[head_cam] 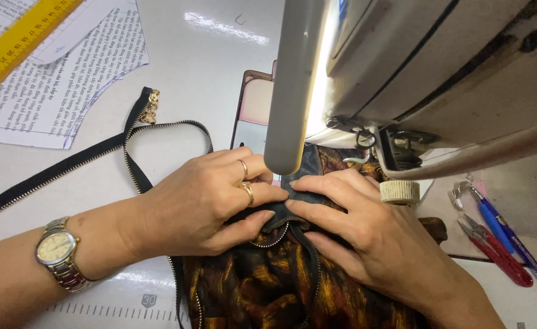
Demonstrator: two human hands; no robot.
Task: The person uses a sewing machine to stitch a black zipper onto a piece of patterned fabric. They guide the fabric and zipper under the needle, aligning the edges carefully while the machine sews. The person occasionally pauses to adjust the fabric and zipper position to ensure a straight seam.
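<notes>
My left hand (210, 201), with two gold rings and a wristwatch, presses flat on a brown-and-orange patterned fabric (262, 286) under the sewing machine. My right hand (353, 225) lies beside it, fingertips pinching a dark folded edge of the fabric (308, 192) just in front of the presser foot. A black zipper (128, 143) with gold teeth runs from the fabric out to the left across the table, its gold pull (151, 105) lying near the paper. The needle area is mostly hidden behind the machine's lamp tube (293, 85).
The white sewing machine head (439, 73) fills the upper right. Printed paper pattern pieces (55, 85) and a yellow ruler (18, 42) lie at top left. Red thread snips (494, 250) and a blue pen (512, 240) rest at right. A small ridged knob (400, 191) sits by my right hand.
</notes>
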